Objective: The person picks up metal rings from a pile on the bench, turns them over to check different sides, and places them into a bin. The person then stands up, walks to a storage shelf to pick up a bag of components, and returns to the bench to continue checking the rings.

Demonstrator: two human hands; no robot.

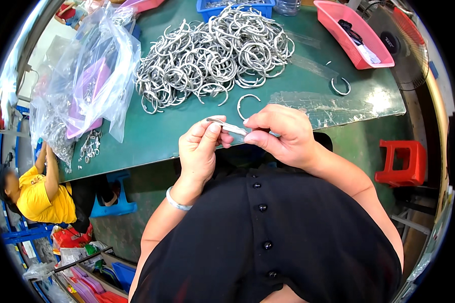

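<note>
Left hand (199, 149) and right hand (284, 132) gripping a silvery metal piece (233, 129); pile of open rings (222, 50) at twelve o'clock.

Green tbl (156, 134) w/ tape strips (316, 66) carries lg pile of C-shaped metal rings (212, 55), 2 loose rings (342, 94) nearby, blue bin (203, 11) behind, pink tray (340, 41) R, clear plastic bag (120, 65) & sm metal pcs (90, 146) L.

Ring heap (212, 58) ahead, room rightward over tabletop (311, 83)
</note>
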